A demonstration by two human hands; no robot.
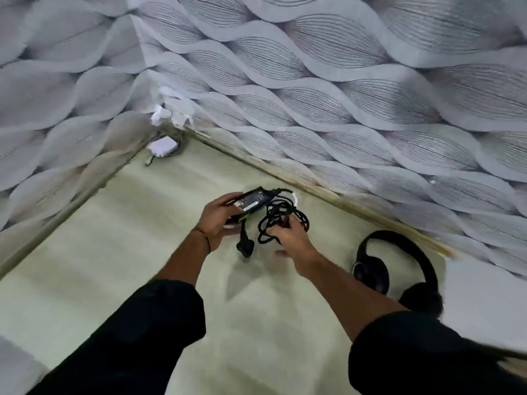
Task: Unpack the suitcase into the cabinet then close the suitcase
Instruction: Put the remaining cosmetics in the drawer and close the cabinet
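I look into a cabinet whose pale green shelf (119, 252) is lined at back and sides with grey leaf-patterned paper. My left hand (218, 219) grips a black power adapter brick (255, 199) just above the shelf. My right hand (291, 233) holds the adapter's tangled black cable (281, 218). The black plug (245, 248) dangles below between my hands. A pair of black headphones (396, 269) lies on the shelf to the right of my right arm. The suitcase is out of sight.
A small white charger (164, 146) with its cord sits in the far left corner of the shelf. Torn wallpaper (171, 112) hangs above it. A wooden strip (328, 195) runs along the back edge. Bare shelf stretches to the left of my hands.
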